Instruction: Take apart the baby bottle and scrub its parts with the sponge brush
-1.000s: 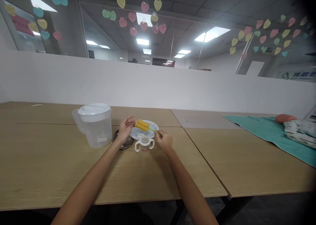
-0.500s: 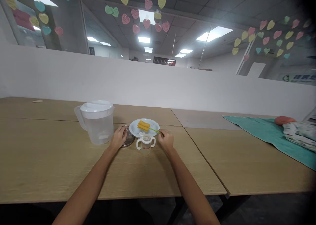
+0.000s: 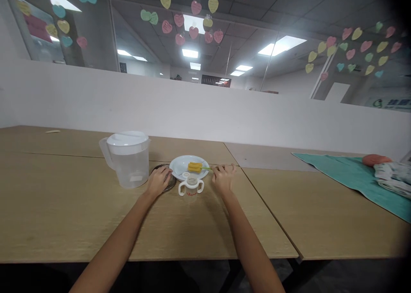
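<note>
The sponge brush (image 3: 195,167) has a ribbed yellow head and green handle.

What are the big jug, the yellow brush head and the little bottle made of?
The jug looks like plastic, smooth and cloudy but see-through. The yellow brush head looks like sponge, because it's dull and ridged. The little bottle is clear, so it could be plastic or glass. Its white handles look like plastic.
</note>
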